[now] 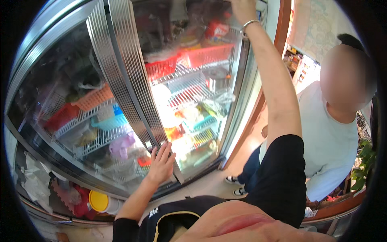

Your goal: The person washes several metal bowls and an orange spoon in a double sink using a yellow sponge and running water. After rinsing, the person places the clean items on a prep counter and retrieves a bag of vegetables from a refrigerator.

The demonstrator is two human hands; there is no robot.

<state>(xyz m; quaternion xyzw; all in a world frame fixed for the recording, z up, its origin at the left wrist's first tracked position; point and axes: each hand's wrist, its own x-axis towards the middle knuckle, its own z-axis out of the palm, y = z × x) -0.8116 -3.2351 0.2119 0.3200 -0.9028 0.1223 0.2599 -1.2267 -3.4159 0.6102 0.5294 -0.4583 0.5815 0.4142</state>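
Observation:
A glass-door display refrigerator stands before me, its two doors meeting at ribbed metal frames [128, 69]. My left hand [161, 163] lies with extended fingers against the lower part of these frames. High at the picture's top is my right hand [244, 10], over the upper right of the right glass door, with a bracelet [250, 23] on its wrist; its fingers are cut off. Behind the glass, wire shelves [193, 87] carry red plastic baskets [208, 56], a metal pot [218, 79], a turquoise basket [110, 121] and a purple bag or cloth [121, 146].
A person in a light shirt [329, 142] stands close on my right, beside a wooden door frame [242, 136]. Low on the left are a white bucket with a yellow lid [98, 201] and crumpled white plastic [34, 181]. Green leaves [364, 165] show at far right.

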